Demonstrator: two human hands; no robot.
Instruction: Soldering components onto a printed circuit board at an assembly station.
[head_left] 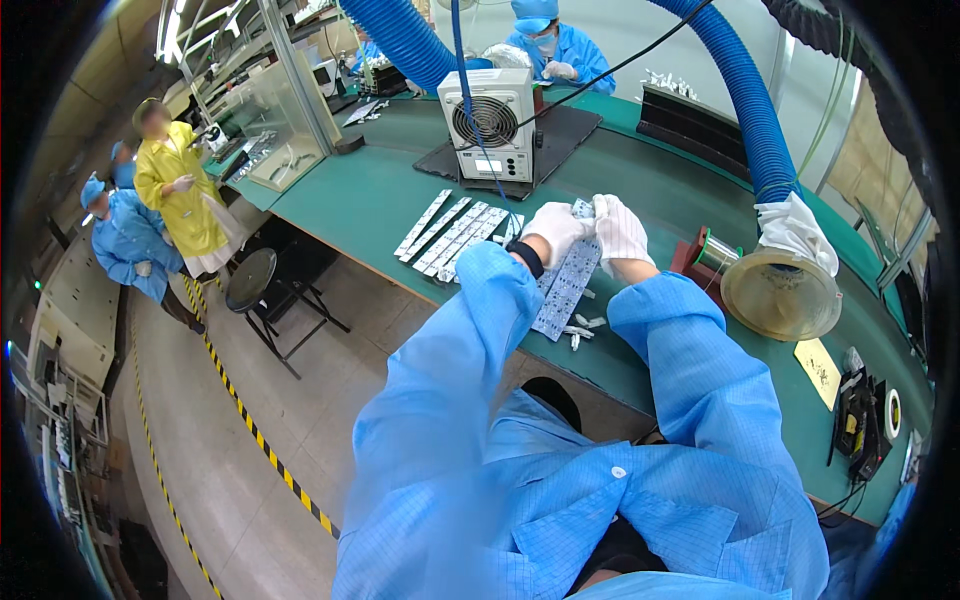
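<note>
A long pale circuit board panel (pixel 568 285) with rows of dark marks slants across the near edge of the green bench. My left hand (pixel 557 230), white-gloved with a black wrist strap, closes on the panel's far end from the left. From the other side my right hand (pixel 620 232), also gloved, has its fingers closed at that same end. Fingertips hide part of what they grip. Left of my hands lie several rows of white board strips (pixel 455 235). Small white pieces (pixel 582 328) are scattered beside the panel's near end.
A fan unit (pixel 490 120) stands beyond my hands. To the right are a solder wire spool (pixel 715 252) and a blue hose (pixel 740 90) with a round hood (pixel 780 300). A black stool (pixel 252 280) is left of the bench. Several people are farther off.
</note>
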